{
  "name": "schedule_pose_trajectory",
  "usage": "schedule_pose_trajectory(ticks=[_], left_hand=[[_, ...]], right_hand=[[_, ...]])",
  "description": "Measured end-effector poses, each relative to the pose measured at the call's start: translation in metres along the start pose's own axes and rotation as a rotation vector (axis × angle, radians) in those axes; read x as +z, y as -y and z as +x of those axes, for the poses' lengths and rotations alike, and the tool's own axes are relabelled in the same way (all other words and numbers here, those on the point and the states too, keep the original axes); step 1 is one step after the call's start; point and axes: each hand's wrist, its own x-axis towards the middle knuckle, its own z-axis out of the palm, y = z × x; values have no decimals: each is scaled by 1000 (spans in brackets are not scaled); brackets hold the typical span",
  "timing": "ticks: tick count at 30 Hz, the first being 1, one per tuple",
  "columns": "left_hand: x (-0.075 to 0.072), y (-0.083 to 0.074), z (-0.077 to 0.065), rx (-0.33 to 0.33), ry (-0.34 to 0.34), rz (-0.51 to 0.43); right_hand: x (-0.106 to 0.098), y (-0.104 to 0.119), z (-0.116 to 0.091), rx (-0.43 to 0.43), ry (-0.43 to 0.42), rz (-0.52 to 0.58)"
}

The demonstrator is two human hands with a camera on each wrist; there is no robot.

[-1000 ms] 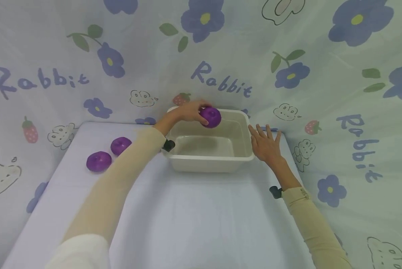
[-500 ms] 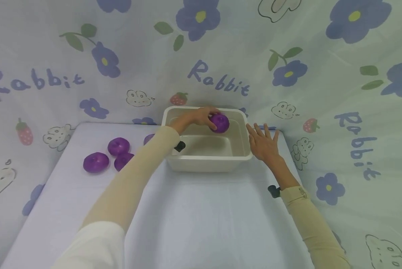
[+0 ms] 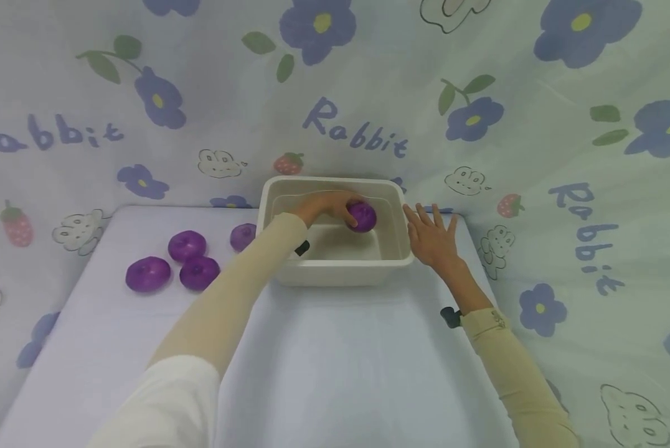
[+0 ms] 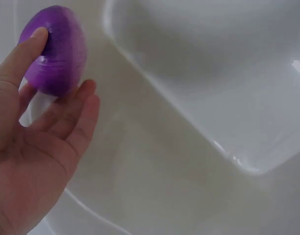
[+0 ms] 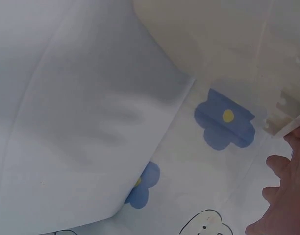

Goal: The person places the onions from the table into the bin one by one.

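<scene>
While my left hand [image 3: 330, 204] is reaching inside the cream plastic basin [image 3: 340, 275] at the middle of the frame, its thumb and fingers are grasping an onion-shaped purple ball [image 3: 362, 217]; whether the ball is touching the bottom, I cannot tell. My right hand [image 3: 433, 241] is holding nothing; its fingers are spreading out straight, the tips meeting the basin's right rim. At the left of the frame, three more purple balls [image 3: 187, 246] are sitting close together on the white tablecloth [image 3: 335, 367], and a paler purple ball [image 3: 243, 237] is sitting just beside the basin. Behind, the printed backdrop [image 3: 212, 93] is showing the word "Rabbit" [image 3: 355, 129] in purple script three times: slanting at upper centre, losing its capital R to the upper-left edge, and running downward at right. Around the lettering, blue flowers [image 3: 319, 28] and strawberries [image 3: 288, 163] are repeating.
</scene>
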Motion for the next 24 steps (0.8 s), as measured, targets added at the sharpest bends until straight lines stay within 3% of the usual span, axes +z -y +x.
schedule_pose_trajectory(ticks=[7, 14, 24], left_hand=[[9, -3, 11, 20, 38, 6], [22, -6, 21, -114, 86, -26], [38, -8, 31, -150, 69, 127]], right_hand=[[2, 0, 1, 11, -26, 2], [3, 1, 2, 22, -32, -12], [3, 0, 3, 25, -31, 3]])
